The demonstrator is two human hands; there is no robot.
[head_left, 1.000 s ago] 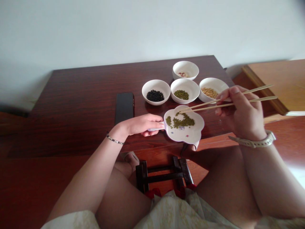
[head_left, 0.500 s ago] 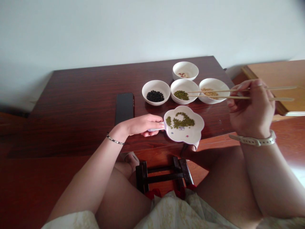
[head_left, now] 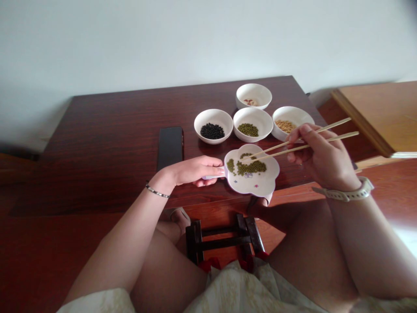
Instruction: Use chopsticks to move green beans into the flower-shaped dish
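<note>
My left hand (head_left: 200,171) is closed around the handle of a white flower-shaped dish (head_left: 250,187) with a lilac rim. Green beans (head_left: 256,167) lie spread over the upper part of the dish. In my right hand (head_left: 321,152) is a pair of chopsticks (head_left: 293,149), their tips down among the green beans in the dish. Whether a bean is between the tips is too small to tell. Just behind the dish stands a white bowl of green beans (head_left: 248,129). The bowl of tan beans (head_left: 286,126) is partly covered by my right hand.
A bowl of black beans (head_left: 212,130) stands left of the green one. Behind is a bowl (head_left: 253,93) with a few reddish and pale pieces. A dark phone (head_left: 170,148) lies near my left hand. A wooden stool (head_left: 224,239) is below the table edge; a lighter table (head_left: 381,113) is at right.
My right hand has moved left and toward me, carrying the chopstick tips from the bowl of green beans to the dish. My left hand and the dish have stayed in place.
</note>
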